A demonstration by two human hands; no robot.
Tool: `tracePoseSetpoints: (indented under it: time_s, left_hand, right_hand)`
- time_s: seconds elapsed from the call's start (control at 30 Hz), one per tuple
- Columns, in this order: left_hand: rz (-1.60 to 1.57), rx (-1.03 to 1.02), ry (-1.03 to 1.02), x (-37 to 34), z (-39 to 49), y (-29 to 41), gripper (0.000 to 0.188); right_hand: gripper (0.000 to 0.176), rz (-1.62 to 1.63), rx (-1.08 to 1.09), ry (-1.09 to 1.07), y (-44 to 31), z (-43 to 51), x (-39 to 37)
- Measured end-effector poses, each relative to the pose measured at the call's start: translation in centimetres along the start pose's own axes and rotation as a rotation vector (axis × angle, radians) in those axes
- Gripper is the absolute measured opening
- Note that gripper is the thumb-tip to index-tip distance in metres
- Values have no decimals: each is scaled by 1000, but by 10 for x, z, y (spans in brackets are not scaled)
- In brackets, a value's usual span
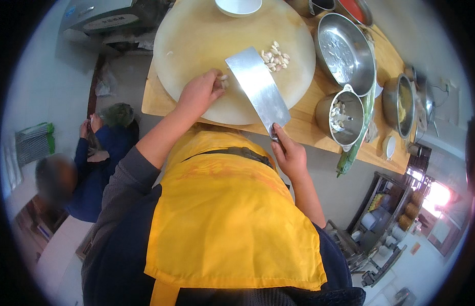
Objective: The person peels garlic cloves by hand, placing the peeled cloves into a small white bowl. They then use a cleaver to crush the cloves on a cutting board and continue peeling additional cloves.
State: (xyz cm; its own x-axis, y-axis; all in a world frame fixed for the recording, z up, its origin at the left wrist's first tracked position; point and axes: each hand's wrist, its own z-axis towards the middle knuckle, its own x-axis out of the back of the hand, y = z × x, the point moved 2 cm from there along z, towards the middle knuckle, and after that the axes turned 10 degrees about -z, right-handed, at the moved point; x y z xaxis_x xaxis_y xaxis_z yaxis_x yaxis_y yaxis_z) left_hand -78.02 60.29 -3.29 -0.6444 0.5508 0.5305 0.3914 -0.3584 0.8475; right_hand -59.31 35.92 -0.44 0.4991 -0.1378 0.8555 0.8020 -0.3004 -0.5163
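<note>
My right hand [291, 155] grips the handle of a wide steel cleaver [258, 86], whose blade lies over the round cutting board [187, 34]. Between the fingertips of my left hand [201, 90] are a few pale garlic cloves [223, 81], partly hidden by the fingers. To the right of the blade sits a small pile of peeled garlic cloves [275, 57] on the board. A metal grinder cup [325, 114] with a blade inside stands on the wooden table [375, 155], with more cloves in it.
A white bowl [239, 8] stands at the board's far edge. Right of the board are a large steel basin [344, 53], green stalks [350, 162], a steel bowl [402, 105] of yellowish food and a small white cup [389, 147]. Another person [95, 172] sits at the left.
</note>
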Motion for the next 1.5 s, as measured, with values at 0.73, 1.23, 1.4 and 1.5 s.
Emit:
tracePoseSetpoints:
  time_s: [0.73,1.23,1.4,1.5]
  left_hand:
    - [239,-177,-37,-12,14,5,28]
    - [116,-166,202,-32,89,16,32]
    - [188,-349,-54,-59,139,27,49]
    - [254,-381,-217,-82,157,51,52]
  right_hand:
    - [53,1292,-381,-328,5,-6,22]
    - [44,939,-321,-4,4,29,30]
    - [40,77,-341,221,27,100,19]
    - [39,-221,-326,201,36,128,18]
